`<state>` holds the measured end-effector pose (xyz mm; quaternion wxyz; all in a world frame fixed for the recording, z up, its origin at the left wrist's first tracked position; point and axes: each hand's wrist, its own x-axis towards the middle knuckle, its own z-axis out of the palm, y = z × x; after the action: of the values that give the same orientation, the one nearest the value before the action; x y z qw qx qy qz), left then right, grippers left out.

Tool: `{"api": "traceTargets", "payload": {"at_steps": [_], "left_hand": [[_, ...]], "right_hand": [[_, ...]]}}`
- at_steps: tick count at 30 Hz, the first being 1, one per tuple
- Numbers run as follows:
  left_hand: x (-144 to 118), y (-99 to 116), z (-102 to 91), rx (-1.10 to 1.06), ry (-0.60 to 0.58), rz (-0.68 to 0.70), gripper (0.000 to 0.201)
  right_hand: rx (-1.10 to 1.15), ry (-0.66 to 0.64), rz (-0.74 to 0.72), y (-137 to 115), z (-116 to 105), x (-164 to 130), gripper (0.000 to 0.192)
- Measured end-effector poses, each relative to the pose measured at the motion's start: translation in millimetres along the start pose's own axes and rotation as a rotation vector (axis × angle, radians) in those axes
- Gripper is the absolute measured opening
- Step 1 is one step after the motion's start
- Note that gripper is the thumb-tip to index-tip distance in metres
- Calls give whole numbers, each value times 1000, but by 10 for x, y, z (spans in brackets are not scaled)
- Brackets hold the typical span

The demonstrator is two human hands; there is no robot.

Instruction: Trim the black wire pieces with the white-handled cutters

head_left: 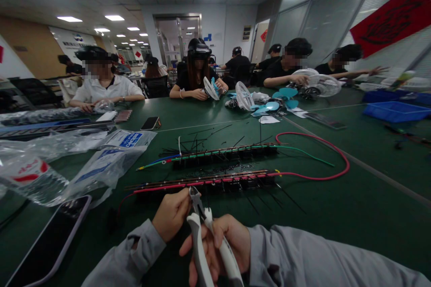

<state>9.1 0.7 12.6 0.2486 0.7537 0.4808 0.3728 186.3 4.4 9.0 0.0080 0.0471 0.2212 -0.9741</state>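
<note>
My right hand [232, 237] is wrapped round the pale handles of a pair of cutting pliers [198, 222]. The metal jaws point away from me, at the near edge of a long black strip with a red cable [175, 185] along it. Just left of the jaws, my left hand [172, 213] is closed in a pinch; what its fingertips hold is hidden or too small to make out. Dark cable tie tails [252, 204] stick out from the strip. Behind it lies a second strip with a green wire [222, 151], also bristling with black tails.
At left lie a phone [50, 242], a water bottle [33, 179] and plastic bags [114, 157]. The red cable loops out to the right. Across the table, several people handle fan parts [244, 96]; blue bins [397, 111] stand at far right.
</note>
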Motion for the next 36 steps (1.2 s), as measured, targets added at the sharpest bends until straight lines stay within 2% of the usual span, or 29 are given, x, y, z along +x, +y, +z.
{"api": "traceTargets", "payload": {"at_steps": [5,10,15,20,24,30,36], "left_hand": [[-13,-9,5,-7,-3,2,34],[-5,5,5,-11,3,8,34],[2,-1,9,7,4,5,33],[-3,-6,11,9,2,-8,33],[-9,-3,10,-3,7,-16,33],[1,12,2,-63,17,-69,33],[-22,18,-1,-200,5,-129,36]], "right_hand": [[-12,-18,-30,27,-49,19,70],[2,24,-7,19,-7,2,70],[-44,10,-1,13,-7,4,68],[-65,34,-77,59,-46,21,56],[-71,52,-132,81,11,26,42],[-48,31,-63,30,54,-5,43],[-8,-24,-79,-6,57,-11,40]]}}
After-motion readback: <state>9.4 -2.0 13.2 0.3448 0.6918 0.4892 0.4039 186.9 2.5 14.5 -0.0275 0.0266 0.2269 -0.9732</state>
